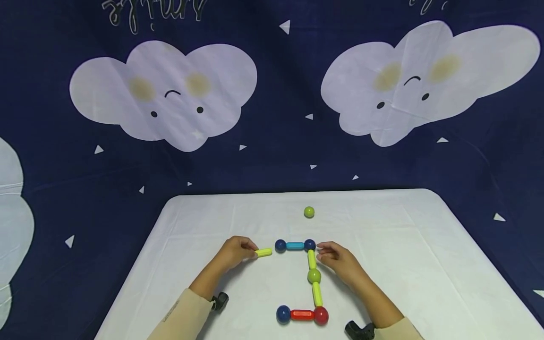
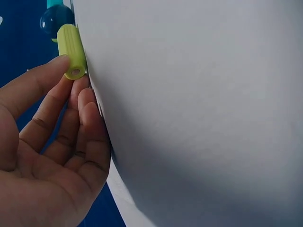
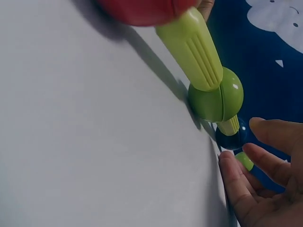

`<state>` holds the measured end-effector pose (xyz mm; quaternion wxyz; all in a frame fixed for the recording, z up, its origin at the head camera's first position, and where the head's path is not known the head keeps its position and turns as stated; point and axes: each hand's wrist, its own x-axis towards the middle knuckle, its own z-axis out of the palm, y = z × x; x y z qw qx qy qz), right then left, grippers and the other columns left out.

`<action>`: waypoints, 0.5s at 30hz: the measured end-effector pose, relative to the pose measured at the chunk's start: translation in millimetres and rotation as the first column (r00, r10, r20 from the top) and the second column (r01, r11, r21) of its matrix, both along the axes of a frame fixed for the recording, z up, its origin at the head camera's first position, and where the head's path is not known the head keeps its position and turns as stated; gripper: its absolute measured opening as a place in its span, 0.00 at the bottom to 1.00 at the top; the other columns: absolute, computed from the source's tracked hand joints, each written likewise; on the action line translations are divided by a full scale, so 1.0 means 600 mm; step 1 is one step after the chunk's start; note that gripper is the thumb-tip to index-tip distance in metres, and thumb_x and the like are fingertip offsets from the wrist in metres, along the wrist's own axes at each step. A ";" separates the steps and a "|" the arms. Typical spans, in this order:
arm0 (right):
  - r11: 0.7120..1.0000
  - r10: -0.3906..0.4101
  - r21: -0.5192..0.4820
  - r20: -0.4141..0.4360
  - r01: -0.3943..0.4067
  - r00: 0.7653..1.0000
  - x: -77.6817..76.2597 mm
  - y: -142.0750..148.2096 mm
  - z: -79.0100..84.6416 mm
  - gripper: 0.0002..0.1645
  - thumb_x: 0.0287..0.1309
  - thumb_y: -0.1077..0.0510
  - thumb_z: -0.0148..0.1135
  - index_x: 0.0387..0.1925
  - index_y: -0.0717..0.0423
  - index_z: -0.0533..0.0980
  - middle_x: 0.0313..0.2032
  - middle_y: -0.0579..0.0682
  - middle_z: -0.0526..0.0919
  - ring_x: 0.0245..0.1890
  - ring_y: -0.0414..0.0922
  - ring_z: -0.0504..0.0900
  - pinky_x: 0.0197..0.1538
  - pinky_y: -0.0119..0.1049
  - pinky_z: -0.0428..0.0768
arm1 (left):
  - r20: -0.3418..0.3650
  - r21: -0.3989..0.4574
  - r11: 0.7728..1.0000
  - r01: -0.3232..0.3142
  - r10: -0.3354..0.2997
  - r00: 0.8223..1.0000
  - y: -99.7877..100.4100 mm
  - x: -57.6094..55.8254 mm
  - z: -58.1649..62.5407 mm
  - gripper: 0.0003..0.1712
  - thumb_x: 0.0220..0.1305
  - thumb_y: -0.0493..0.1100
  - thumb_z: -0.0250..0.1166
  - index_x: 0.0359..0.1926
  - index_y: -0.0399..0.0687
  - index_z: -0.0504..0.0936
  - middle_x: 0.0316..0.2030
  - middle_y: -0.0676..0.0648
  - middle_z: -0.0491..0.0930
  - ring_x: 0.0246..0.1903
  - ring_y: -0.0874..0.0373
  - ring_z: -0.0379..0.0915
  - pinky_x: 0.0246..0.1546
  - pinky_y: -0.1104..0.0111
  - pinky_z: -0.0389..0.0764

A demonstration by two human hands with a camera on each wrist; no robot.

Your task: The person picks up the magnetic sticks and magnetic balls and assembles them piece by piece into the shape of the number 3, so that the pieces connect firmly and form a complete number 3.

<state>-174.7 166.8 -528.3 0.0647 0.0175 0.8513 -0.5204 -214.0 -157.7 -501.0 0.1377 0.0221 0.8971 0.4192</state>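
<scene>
My left hand (image 1: 236, 251) pinches a short yellow-green rod (image 1: 264, 252) between thumb and fingers; in the left wrist view the rod's near end (image 2: 75, 72) shows a small hole. Its far end points at a dark blue ball (image 1: 280, 246). A light blue rod (image 1: 295, 246) joins that ball to a second dark blue ball (image 1: 310, 245). Right at this second ball are the loosely spread fingertips of my right hand (image 1: 340, 261), with nothing between thumb and fingers. From there a yellow-green rod (image 1: 312, 259), a green ball (image 3: 217, 98) and another yellow-green rod (image 3: 193, 49) run toward me.
The near end of the chain is a red ball (image 1: 320, 315), a red rod (image 1: 302, 315) and a dark blue ball (image 1: 283, 314). A loose green ball (image 1: 309, 212) lies farther back on the white table (image 1: 238, 212). Behind hangs a navy cloth (image 1: 280, 156) with printed clouds.
</scene>
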 end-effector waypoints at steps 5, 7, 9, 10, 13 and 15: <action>0.999 0.037 -0.001 0.016 -0.037 0.999 0.018 0.006 0.003 0.19 0.61 0.54 0.70 0.54 0.50 0.81 0.44 0.47 0.86 0.44 0.39 0.84 0.49 0.33 0.80 | 0.008 -0.007 1.000 0.022 -0.022 1.000 0.004 0.016 0.001 0.04 0.57 0.38 0.73 0.35 0.49 0.87 0.32 0.51 0.83 0.33 0.57 0.74 0.35 0.67 0.74; 0.999 0.054 0.000 0.024 -0.054 0.998 0.025 0.007 0.004 0.19 0.61 0.53 0.70 0.53 0.48 0.82 0.44 0.46 0.86 0.44 0.39 0.84 0.49 0.33 0.80 | 0.004 -0.010 0.999 0.039 -0.039 0.999 0.006 0.021 0.002 0.04 0.57 0.37 0.73 0.35 0.48 0.87 0.31 0.51 0.82 0.33 0.57 0.74 0.35 0.68 0.75; 0.997 0.074 0.007 0.034 -0.075 0.997 0.031 0.008 0.005 0.19 0.60 0.52 0.71 0.53 0.47 0.82 0.45 0.46 0.86 0.44 0.39 0.83 0.49 0.34 0.80 | 0.000 -0.011 0.998 0.057 -0.057 0.998 0.008 0.026 0.001 0.04 0.57 0.37 0.73 0.35 0.48 0.87 0.31 0.51 0.82 0.32 0.57 0.74 0.34 0.67 0.75; 0.996 0.084 0.011 0.037 -0.084 0.996 0.034 0.008 0.006 0.18 0.60 0.51 0.71 0.52 0.46 0.82 0.45 0.46 0.86 0.44 0.39 0.83 0.48 0.34 0.80 | -0.002 -0.011 0.998 0.065 -0.065 0.998 0.009 0.028 0.000 0.04 0.57 0.37 0.73 0.35 0.48 0.87 0.31 0.51 0.82 0.32 0.57 0.74 0.34 0.67 0.75; 0.992 0.122 0.022 0.044 -0.123 0.992 0.041 0.008 0.008 0.19 0.60 0.49 0.71 0.52 0.47 0.82 0.46 0.47 0.86 0.44 0.40 0.82 0.48 0.34 0.80 | -0.014 -0.010 0.996 0.088 -0.088 0.996 0.012 0.031 -0.004 0.04 0.57 0.37 0.73 0.35 0.48 0.87 0.31 0.51 0.82 0.32 0.57 0.74 0.34 0.67 0.76; 0.990 0.139 0.028 0.048 -0.140 0.989 0.045 0.007 0.008 0.19 0.60 0.48 0.71 0.52 0.46 0.82 0.46 0.46 0.86 0.43 0.40 0.82 0.47 0.33 0.80 | -0.024 -0.011 0.995 0.101 -0.101 0.995 0.015 0.033 -0.006 0.04 0.57 0.37 0.73 0.35 0.49 0.87 0.30 0.51 0.82 0.31 0.58 0.74 0.34 0.67 0.76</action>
